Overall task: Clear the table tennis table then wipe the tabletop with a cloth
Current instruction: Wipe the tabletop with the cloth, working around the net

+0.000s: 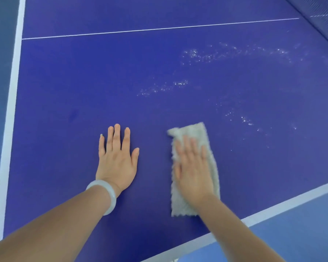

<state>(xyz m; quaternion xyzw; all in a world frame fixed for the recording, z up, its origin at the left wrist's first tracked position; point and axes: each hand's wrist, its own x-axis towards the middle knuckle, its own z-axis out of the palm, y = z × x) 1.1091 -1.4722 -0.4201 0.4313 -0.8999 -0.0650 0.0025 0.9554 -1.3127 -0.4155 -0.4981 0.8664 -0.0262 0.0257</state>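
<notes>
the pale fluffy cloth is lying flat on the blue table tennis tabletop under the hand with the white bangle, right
Not quite. The pale fluffy cloth does lie flat on the blue table tennis tabletop, but under the right hand, whose wrist is bare. The white bangle is on the wrist of the left hand, which rests flat on the tabletop beside the cloth. The head view shows this.

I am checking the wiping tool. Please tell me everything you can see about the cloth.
The cloth is pale grey-white and fluffy, perhaps microfibre, a long narrow rectangle with fuzzy edges. It lies flat on the blue tabletop, near its white-lined edge. The right hand presses on its middle with straight fingers; the picture is blurred there.
</notes>
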